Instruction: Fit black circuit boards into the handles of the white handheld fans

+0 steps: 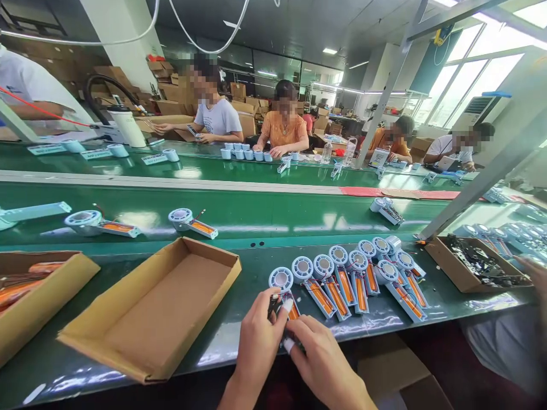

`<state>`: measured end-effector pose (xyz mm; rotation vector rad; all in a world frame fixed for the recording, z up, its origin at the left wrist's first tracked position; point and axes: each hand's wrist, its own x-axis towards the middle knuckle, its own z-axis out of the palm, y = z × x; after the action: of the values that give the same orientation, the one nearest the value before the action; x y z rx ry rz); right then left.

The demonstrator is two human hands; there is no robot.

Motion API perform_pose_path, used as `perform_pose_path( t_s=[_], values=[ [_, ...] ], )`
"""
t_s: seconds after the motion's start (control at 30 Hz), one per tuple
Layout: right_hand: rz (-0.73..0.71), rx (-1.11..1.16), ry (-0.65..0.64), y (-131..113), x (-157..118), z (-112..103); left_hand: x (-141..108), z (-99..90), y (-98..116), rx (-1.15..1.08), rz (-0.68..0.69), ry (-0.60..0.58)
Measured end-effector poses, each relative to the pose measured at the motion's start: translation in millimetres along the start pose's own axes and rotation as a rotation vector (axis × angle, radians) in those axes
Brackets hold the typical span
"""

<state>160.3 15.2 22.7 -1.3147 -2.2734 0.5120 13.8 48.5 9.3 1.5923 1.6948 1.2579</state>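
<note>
My left hand [261,329] is closed, its thumb and fingers pinching a small black part [273,306]. Close beside it, my right hand [319,354] has its fingers curled together; whatever lies between them is hidden. White covers sit on some fingertips. Right behind my hands is a light-blue handheld fan body [281,279] with a round head and an orange battery in its handle, partly covered by my fingers. To the right lie several similar open fan bodies [323,266] in a loose row, with thin wires showing.
An open cardboard tray [158,302] stands at my left, beside a box [51,307] of orange batteries. At right is a carton [474,285] of black parts, with a co-worker's arm [534,273] nearby. Fan bodies [192,223] lie on the green conveyor [256,210]. Several people sit opposite.
</note>
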Motion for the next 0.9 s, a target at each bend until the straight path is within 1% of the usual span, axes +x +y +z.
perform_pose_path(
  t_s=[0.07, 0.2, 0.27, 0.37, 0.47, 0.53, 0.57, 0.67, 0.7, 0.73, 0.8, 0.87, 0.9],
  values=[
    [-0.001, 0.033, -0.007, 1, -1, 4, 3, 3.4, 5, 0.090, -0.001, -0.030],
    [-0.033, 0.062, 0.031, 4, -3, 11, 6, 3.5, 10, 0.285, -0.077, -0.128],
    [-0.058, 0.074, 0.064, 4, -4, 12, 5, 1.1, 8, 0.291, -0.105, -0.140],
    [-0.052, 0.067, 0.112, 3, -4, 11, -1, -2.3, 1, 0.207, -0.102, -0.098],
    [-0.035, 0.048, 0.133, 2, -4, 11, -4, -4.1, -5, 0.134, -0.033, -0.051],
    [-0.050, 0.029, 0.142, 2, -3, 13, -1, -5.0, -6, 0.162, 0.034, -0.057],
    [-0.063, 0.019, 0.150, 1, -2, 14, 2, -5.4, -5, 0.206, 0.064, -0.088],
    [-0.096, 0.000, 0.183, 2, 0, 19, 14, -7.1, -3, 0.379, 0.136, -0.234],
    [-0.100, 0.005, 0.193, 2, 0, 21, 17, -7.7, -2, 0.423, 0.163, -0.254],
    [-0.100, 0.014, 0.204, 3, 1, 22, 19, -8.3, -2, 0.450, 0.192, -0.250],
    [-0.085, 0.039, 0.219, 5, 1, 24, 21, -9.5, -2, 0.442, 0.242, -0.189],
    [-0.068, 0.067, 0.229, 6, 1, 24, 19, -11.2, -4, 0.348, 0.253, -0.105],
    [-0.057, 0.081, 0.231, 7, 1, 23, 17, -12.5, -6, 0.281, 0.236, -0.066]
  ],
)
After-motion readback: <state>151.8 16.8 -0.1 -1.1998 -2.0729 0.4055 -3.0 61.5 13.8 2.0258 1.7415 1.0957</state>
